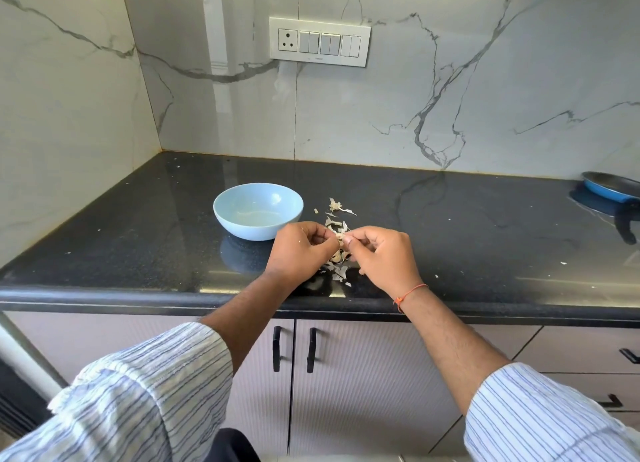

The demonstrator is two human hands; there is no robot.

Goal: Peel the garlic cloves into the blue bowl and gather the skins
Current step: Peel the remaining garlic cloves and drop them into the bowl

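Observation:
A pale blue bowl (258, 209) stands on the black countertop (138, 240), and I cannot make out any cloves inside it. Just right of it, my left hand (299, 250) and my right hand (381, 257) meet above the counter, and both pinch one small garlic clove (341, 235) between their fingertips. Papery garlic skins (337, 212) lie scattered behind the hands, with more skins (338, 271) under and in front of them near the counter's front edge.
A blue frying pan (611, 187) with a black handle sits at the far right of the counter. Marble walls close the back and left side, with a switch panel (319, 41) on the back wall. Cabinet doors with black handles (294, 349) are below.

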